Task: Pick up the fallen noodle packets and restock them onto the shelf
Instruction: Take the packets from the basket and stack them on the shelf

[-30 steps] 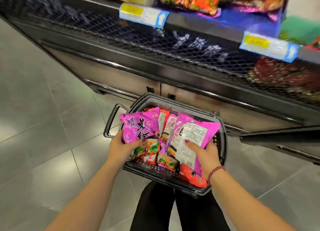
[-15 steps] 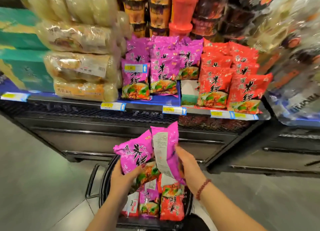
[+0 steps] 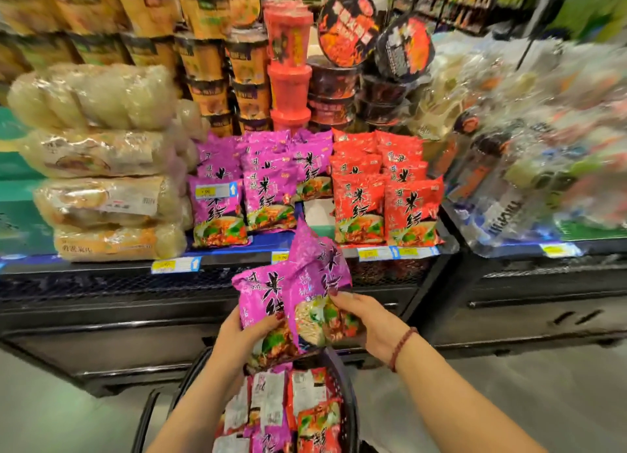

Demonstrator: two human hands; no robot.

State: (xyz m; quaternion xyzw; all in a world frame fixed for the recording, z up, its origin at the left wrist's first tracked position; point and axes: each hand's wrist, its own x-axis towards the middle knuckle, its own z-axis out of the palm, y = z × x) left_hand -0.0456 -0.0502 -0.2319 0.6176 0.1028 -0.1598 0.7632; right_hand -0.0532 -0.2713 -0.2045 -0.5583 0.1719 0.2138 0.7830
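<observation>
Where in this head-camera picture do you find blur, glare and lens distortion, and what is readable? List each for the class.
Head view: motion blur smears the goods at the right edge and the top cups; head view, centre: the shelved purple packets and held purple packets read legibly; head view, left: glare streaks the clear-wrapped noodle bundles; wide-angle distortion bows the shelf edge.

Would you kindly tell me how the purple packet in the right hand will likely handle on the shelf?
The purple packet creases above the right hand, so it is probably floppy and light. Its glossy wrap may slip in a loose pinch. The shelf packets lean on one another, so it will likely tip unless propped.
</observation>
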